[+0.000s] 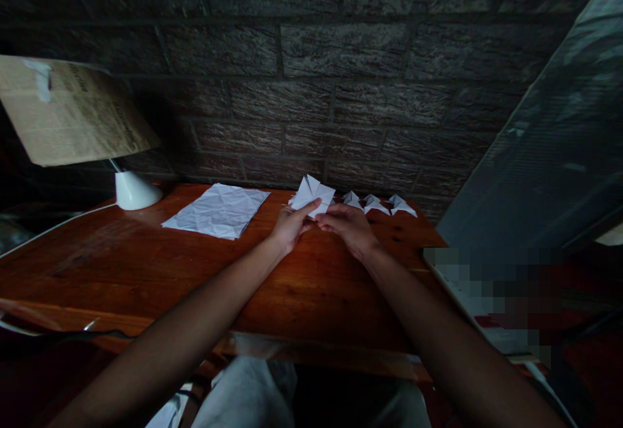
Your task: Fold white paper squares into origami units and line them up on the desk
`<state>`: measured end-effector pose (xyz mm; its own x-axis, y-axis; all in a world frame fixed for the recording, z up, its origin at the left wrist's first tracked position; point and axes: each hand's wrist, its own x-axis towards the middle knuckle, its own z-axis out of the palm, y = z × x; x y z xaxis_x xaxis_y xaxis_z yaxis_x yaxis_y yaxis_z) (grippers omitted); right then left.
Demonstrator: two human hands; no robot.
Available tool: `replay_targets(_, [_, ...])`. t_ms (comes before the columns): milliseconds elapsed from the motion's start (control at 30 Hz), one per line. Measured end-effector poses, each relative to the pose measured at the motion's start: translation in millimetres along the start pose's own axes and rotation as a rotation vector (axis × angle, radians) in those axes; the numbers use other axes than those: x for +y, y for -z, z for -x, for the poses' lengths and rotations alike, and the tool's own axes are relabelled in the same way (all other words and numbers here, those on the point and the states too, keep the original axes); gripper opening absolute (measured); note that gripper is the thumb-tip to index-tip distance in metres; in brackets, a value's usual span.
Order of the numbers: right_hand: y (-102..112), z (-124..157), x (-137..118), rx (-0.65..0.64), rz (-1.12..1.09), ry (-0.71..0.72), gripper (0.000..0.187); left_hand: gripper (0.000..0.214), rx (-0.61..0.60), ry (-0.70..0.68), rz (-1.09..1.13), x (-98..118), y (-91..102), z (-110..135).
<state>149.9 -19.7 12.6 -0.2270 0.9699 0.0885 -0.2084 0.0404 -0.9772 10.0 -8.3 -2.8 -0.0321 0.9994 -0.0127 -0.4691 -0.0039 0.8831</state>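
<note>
A folded piece of white paper with pointed flaps is held up above the back part of the wooden table. My left hand grips its lower left side, thumb lying across the front. At the lower right corner, the fingers of my right hand pinch the same paper. Just beyond my right hand, several folded white paper pieces stand in a row along the table's back edge. Part of another white piece shows behind the held paper, mostly hidden. Left of my hands lie creased white sheets, spread flat.
On the left stands a lamp with a white base and a paper-covered shade; its cord trails over the wooden table. A brick wall rises right behind the table. A large grey panel leans at the right.
</note>
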Motion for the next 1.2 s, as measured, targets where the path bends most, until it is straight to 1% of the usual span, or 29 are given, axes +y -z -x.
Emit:
replay_targets(233, [0.6,0.2,-1.5,0.012,-0.006,-0.019,0.025,0.04,-0.054,-0.013,0.001,1.2,-2.8,4.3])
replay_targets(400, [-1.1,1.5,-1.9,-0.013,-0.009,-0.016,0.021,0.037,-0.041,-0.01,0.023,2.4,-2.2,4.4])
replay_targets(600, [-0.4,1.3,-2.1,-0.01,-0.04,-0.04,0.022,0.031,-0.045,0.044,0.072,-0.3,-3.3,3.2])
replay_targets(800, [-0.3,2.0,-3.5,-0.039,-0.048,-0.048,0.02,0.033,-0.037,0.011,0.118,0.2,-4.1,1.4])
replay_targets(933, [-2.3,2.5,-2.5,-0.045,-0.059,-0.071,0.02,0.029,-0.009,0.025,0.155,-0.8,-2.8,-1.7])
replay_targets(1067, [-1.8,2.0,-2.8,-0.064,-0.082,-0.079,0.021,0.029,-0.043,0.046,0.159,-2.7,-0.9,-3.6])
replay_targets(1200, [0.1,1.8,-4.2,-0.062,-0.127,-0.089,0.022,0.031,-0.064,0.062,0.162,-0.3,-1.5,-0.6])
